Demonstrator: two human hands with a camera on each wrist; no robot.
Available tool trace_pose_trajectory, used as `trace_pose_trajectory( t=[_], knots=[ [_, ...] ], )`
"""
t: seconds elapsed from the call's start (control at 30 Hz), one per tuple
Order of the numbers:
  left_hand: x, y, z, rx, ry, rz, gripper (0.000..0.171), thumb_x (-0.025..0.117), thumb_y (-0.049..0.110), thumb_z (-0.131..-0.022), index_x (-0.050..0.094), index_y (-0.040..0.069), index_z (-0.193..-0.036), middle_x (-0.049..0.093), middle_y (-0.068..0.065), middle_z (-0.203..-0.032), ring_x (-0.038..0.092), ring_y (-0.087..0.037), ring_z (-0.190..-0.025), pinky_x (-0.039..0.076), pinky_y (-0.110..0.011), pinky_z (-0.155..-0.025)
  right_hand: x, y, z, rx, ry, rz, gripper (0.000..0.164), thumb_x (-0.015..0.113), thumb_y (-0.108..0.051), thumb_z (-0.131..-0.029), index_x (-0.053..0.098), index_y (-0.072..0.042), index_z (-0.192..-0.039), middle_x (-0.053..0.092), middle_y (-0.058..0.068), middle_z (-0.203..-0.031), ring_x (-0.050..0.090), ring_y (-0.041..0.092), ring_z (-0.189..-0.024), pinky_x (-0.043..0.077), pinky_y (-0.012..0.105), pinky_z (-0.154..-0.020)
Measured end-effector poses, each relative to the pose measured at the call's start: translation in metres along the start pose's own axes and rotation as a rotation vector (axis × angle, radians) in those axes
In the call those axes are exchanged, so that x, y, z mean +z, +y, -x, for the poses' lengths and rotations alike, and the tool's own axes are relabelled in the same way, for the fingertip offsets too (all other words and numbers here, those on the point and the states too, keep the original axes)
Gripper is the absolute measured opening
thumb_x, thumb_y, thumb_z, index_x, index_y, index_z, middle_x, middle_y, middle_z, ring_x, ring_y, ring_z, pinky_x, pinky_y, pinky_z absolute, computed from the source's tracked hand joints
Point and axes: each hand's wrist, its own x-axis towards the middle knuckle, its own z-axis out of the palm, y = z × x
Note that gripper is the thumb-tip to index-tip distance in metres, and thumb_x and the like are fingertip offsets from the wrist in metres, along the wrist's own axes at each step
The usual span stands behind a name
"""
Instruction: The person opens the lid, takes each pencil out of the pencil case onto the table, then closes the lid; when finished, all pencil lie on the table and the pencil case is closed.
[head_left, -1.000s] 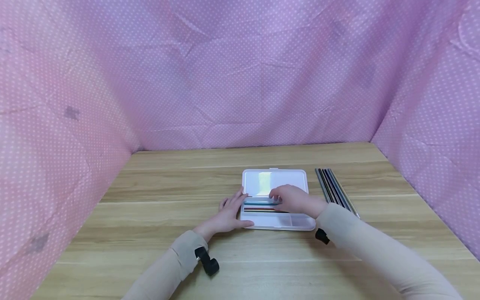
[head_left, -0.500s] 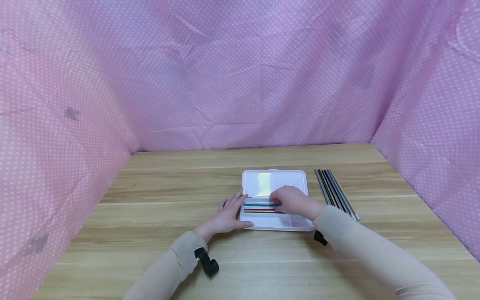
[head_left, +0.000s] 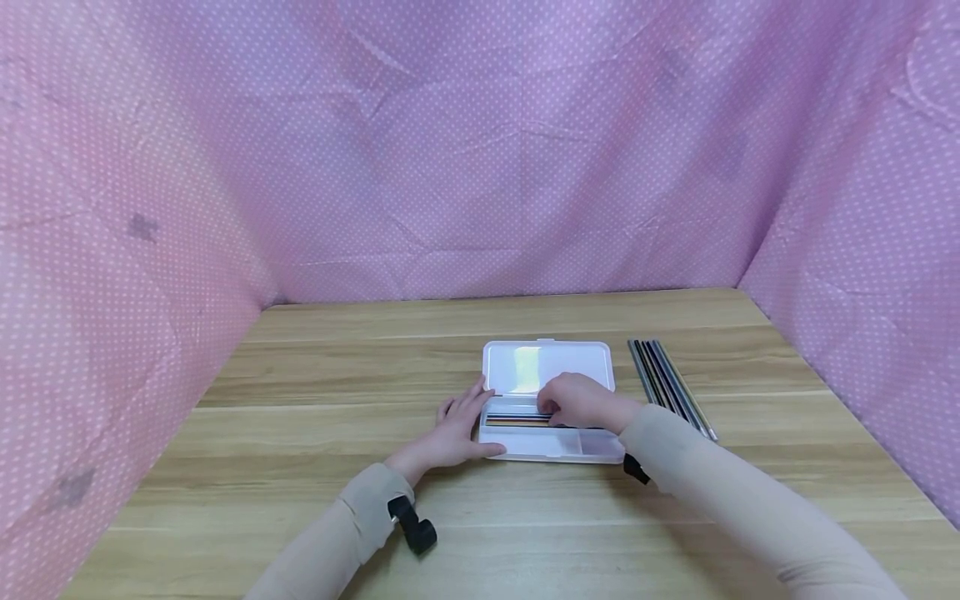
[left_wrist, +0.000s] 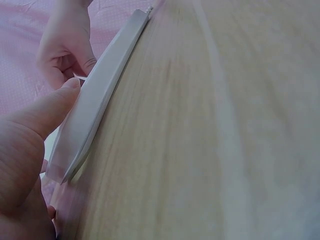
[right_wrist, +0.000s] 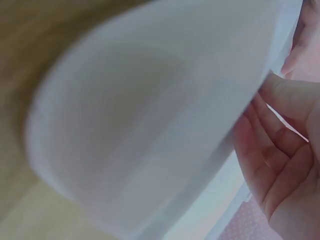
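A white plastic pencil case (head_left: 528, 446) lies with its lid (head_left: 573, 358) folded back behind it. Thin pencils (head_left: 517, 420) lie lengthwise in its rear compartment. My left hand (head_left: 450, 433) rests at the case's left end, fingers spread, with the thumb (left_wrist: 55, 107) on the front rim in the left wrist view. My right hand (head_left: 581, 400) reaches into the rear compartment with fingers bent, pinching a pencil; the fingertips and most of that pencil are hidden. In the right wrist view the right hand (right_wrist: 280, 155) curls behind the blurred case wall (right_wrist: 125, 135).
To the right of the case, a row of dark and silver pencils (head_left: 667, 383) lies slanted on the wooden table (head_left: 360, 350), partly behind the right sleeve. A small front-right compartment (head_left: 602, 446) is part of the case. Pink dotted cloth (head_left: 480, 167) surrounds the table.
A teal pencil along the rear compartment has dropped out of sight, and dark and orange ones show there. My right hand has shifted slightly down; the left hand stays nearly still.
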Motion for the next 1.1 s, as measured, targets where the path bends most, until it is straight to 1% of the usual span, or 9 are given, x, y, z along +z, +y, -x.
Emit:
trace_pose_trajectory(
  t=[0.1, 0.17, 0.27, 0.37, 0.47, 0.7, 0.83, 0.93, 1.1],
  knots=[
    [0.000, 0.000, 0.000, -0.001, -0.003, 0.003, 0.085, 0.071, 0.045, -0.081, 0.028, 0.014, -0.148, -0.001, -0.005, -0.161, 0.007, -0.032, -0.146, -0.002, -0.057, -0.113, 0.000, -0.001, -0.001, 0.011, -0.013, 0.013, 0.010, 0.074, -0.003, -0.078, 0.070, -0.012, -0.082, 0.064, -0.006, -0.075, 0.052, 0.009, -0.072, 0.049, 0.032, -0.078],
    [0.000, -0.001, 0.000, -0.004, -0.006, 0.009, 0.085, 0.071, 0.045, -0.081, 0.028, 0.014, -0.148, -0.001, -0.005, -0.161, 0.007, -0.033, -0.146, -0.003, -0.057, -0.113, 0.000, -0.001, -0.001, 0.024, -0.015, 0.008, 0.012, 0.074, -0.004, -0.078, 0.071, -0.012, -0.086, 0.065, -0.006, -0.077, 0.054, 0.009, -0.073, 0.049, 0.033, -0.081],
    [0.000, -0.001, 0.000, -0.009, -0.005, 0.012, 0.085, 0.070, 0.045, -0.082, 0.027, 0.014, -0.148, -0.001, -0.005, -0.161, 0.007, -0.034, -0.146, -0.003, -0.057, -0.113, 0.000, 0.000, -0.001, 0.008, 0.002, 0.001, 0.016, 0.075, -0.003, -0.078, 0.071, -0.011, -0.091, 0.068, -0.005, -0.080, 0.057, 0.009, -0.074, 0.050, 0.035, -0.083],
    [-0.001, -0.002, -0.001, -0.010, -0.001, 0.011, 0.085, 0.070, 0.045, -0.082, 0.027, 0.014, -0.149, -0.001, -0.005, -0.161, 0.008, -0.035, -0.145, -0.002, -0.057, -0.113, 0.000, 0.001, -0.001, -0.022, 0.016, -0.016, 0.020, 0.074, -0.002, -0.078, 0.071, -0.009, -0.096, 0.069, -0.004, -0.082, 0.059, 0.008, -0.076, 0.051, 0.035, -0.083],
    [-0.001, -0.003, -0.001, -0.008, -0.001, 0.005, 0.085, 0.070, 0.045, -0.082, 0.027, 0.013, -0.149, -0.002, -0.005, -0.161, 0.007, -0.035, -0.145, -0.002, -0.057, -0.113, 0.000, 0.002, -0.002, -0.043, 0.009, -0.039, 0.018, 0.073, 0.000, -0.078, 0.070, -0.009, -0.094, 0.069, -0.003, -0.082, 0.058, 0.008, -0.076, 0.052, 0.033, -0.081],
    [-0.001, -0.003, -0.001, -0.012, -0.011, -0.004, 0.086, 0.069, 0.046, -0.082, 0.027, 0.014, -0.149, -0.002, -0.004, -0.161, 0.007, -0.035, -0.146, -0.002, -0.057, -0.113, 0.002, 0.003, -0.002, -0.055, -0.019, -0.074, 0.015, 0.069, 0.001, -0.082, 0.069, -0.009, -0.094, 0.062, -0.003, -0.077, 0.050, 0.009, -0.072, 0.048, 0.029, -0.076],
    [-0.001, -0.002, -0.001, -0.002, -0.005, 0.002, 0.085, 0.070, 0.045, -0.082, 0.027, 0.013, -0.149, -0.001, -0.005, -0.161, 0.008, -0.035, -0.145, -0.002, -0.058, -0.113, 0.004, 0.007, -0.002, -0.052, -0.021, -0.116, 0.015, 0.069, 0.001, -0.082, 0.069, -0.009, -0.093, 0.062, -0.004, -0.079, 0.050, 0.008, -0.074, 0.048, 0.026, -0.076],
    [-0.001, -0.001, -0.001, -0.003, -0.007, 0.001, 0.085, 0.070, 0.044, -0.082, 0.027, 0.013, -0.149, -0.001, -0.005, -0.161, 0.008, -0.036, -0.145, -0.002, -0.058, -0.113, 0.005, 0.010, -0.002, -0.047, -0.041, -0.146, 0.016, 0.069, 0.001, -0.083, 0.069, -0.010, -0.094, 0.062, -0.005, -0.080, 0.050, 0.007, -0.075, 0.047, 0.024, -0.076],
    [-0.001, -0.001, -0.001, -0.002, -0.011, 0.002, 0.085, 0.070, 0.044, -0.082, 0.027, 0.014, -0.148, -0.001, -0.005, -0.161, 0.008, -0.036, -0.145, -0.002, -0.057, -0.113, 0.005, 0.012, -0.003, -0.063, -0.060, -0.165, 0.015, 0.068, 0.001, -0.084, 0.068, -0.011, -0.094, 0.060, -0.005, -0.079, 0.049, 0.008, -0.074, 0.046, 0.024, -0.074]
  ],
)
